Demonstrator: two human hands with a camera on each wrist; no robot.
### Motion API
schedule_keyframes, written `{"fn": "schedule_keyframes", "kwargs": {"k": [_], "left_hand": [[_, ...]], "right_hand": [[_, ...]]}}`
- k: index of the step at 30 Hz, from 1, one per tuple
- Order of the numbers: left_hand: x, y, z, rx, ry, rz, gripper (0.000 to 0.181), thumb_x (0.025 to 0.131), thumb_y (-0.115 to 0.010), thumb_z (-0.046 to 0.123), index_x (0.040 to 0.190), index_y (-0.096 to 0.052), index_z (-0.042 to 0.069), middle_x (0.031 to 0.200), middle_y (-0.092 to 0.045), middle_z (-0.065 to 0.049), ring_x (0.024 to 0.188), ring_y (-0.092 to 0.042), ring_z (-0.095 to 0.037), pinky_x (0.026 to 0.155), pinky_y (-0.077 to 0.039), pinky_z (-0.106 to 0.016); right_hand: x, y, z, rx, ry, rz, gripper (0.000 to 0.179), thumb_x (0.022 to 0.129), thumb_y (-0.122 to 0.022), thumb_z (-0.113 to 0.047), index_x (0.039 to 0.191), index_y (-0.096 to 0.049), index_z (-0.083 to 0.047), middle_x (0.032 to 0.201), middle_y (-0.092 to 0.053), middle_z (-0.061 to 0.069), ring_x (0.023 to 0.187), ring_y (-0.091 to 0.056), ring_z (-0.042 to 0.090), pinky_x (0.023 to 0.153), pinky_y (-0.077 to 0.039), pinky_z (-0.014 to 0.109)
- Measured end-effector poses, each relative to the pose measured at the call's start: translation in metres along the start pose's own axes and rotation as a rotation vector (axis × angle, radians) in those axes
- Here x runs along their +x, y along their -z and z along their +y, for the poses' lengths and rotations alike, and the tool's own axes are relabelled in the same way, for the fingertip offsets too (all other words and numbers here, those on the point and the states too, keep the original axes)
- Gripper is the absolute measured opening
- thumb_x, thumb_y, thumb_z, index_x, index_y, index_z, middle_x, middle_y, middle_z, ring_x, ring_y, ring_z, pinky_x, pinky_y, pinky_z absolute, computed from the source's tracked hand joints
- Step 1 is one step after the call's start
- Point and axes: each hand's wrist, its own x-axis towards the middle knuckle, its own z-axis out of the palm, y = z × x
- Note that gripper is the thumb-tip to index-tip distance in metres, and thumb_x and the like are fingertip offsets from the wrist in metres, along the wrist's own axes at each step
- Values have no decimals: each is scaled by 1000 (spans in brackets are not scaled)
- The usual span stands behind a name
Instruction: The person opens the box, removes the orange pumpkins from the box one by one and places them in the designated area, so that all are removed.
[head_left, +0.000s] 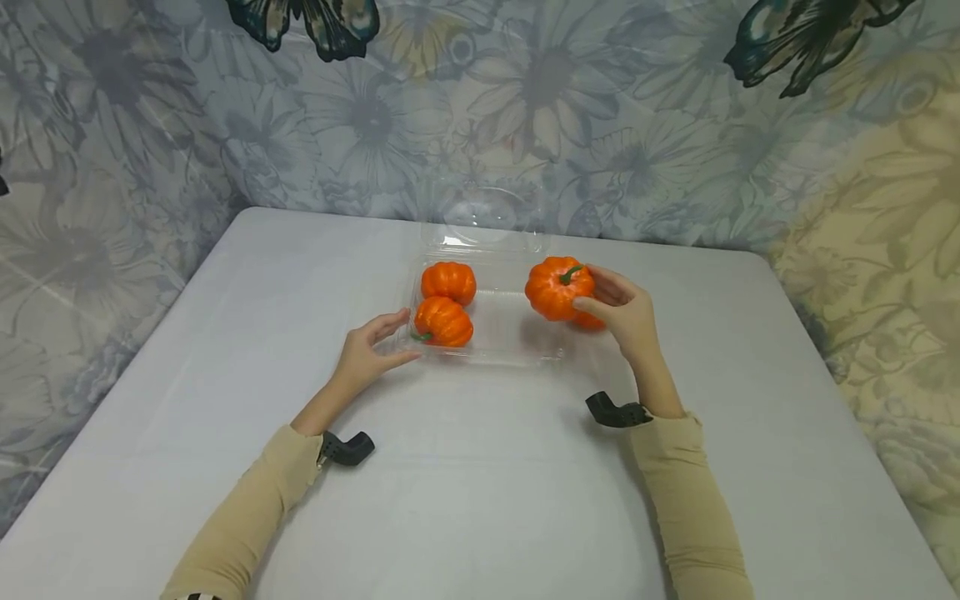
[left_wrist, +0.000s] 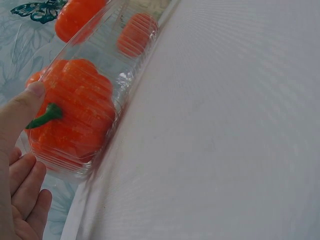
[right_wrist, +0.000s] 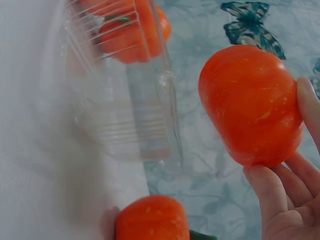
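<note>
In the head view, my right hand (head_left: 626, 315) holds an orange toy pumpkin (head_left: 553, 290) with a green stem, raised by the right end of a clear plastic container (head_left: 506, 358). Thumb and fingers grip the pumpkin's side, as the right wrist view also shows. Two more pumpkins, a rear one (head_left: 448, 282) and a front one (head_left: 447, 323), sit in the container's left part. My left hand (head_left: 363, 354) is at the container's left front corner, thumb and fingers spread apart; the thumb (left_wrist: 22, 112) appears to touch the clear wall.
Another pumpkin (head_left: 589, 320) lies right of the container, partly hidden by the held one. The container's clear lid (head_left: 483, 221) stands raised at the back. A white table (head_left: 480, 483) lies under everything, with a flowered cloth (head_left: 540, 92) behind it.
</note>
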Motion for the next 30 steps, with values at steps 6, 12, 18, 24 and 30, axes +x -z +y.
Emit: {"fn": "schedule_keyframes", "kwargs": {"k": [6, 12, 18, 24, 30], "left_hand": [[2, 1, 1, -2, -24, 8, 52, 66, -75, -6, 113, -52, -13, 119, -51, -23, 111, -48, -32, 94, -38, -31], [3, 1, 1, -16, -7, -5, 52, 67, -75, -5, 113, -52, -13, 121, -51, -22, 112, -48, -31, 94, -38, -31], [2, 1, 1, -5, 1, -5, 52, 68, -75, -4, 114, -52, -12, 121, -51, -21, 112, -48, -30, 94, -38, -33], [0, 1, 0, -6, 2, -6, 52, 68, -75, -4, 114, -52, -12, 121, -50, -22, 112, -47, -31, 95, -37, -34], [-1, 1, -1, -12, 8, -7, 52, 68, -75, -3, 114, -52, -12, 122, -50, -21, 113, -47, -30, 95, -37, -33]], "right_hand": [[-1, 9, -6, -10, 4, 42, 51, 73, -75, -7, 120, -56, 0, 117, -57, 11, 104, -54, 17, 87, -43, 25], [-3, 16, -7, 43, -17, 75, 50, 71, -75, -5, 118, -57, -1, 114, -59, 10, 100, -56, 16, 84, -45, 22], [-3, 21, -9, 87, -34, 70, 50, 72, -75, -4, 119, -57, 0, 112, -60, 8, 98, -57, 14, 82, -46, 20], [-3, 29, -14, 91, -46, 85, 48, 72, -75, -3, 117, -59, -2, 105, -63, 2, 94, -59, 12, 79, -47, 19], [-4, 37, -13, 150, -45, 95, 47, 72, -73, 0, 116, -59, 0, 103, -64, 2, 92, -60, 13, 76, -48, 19]]}}
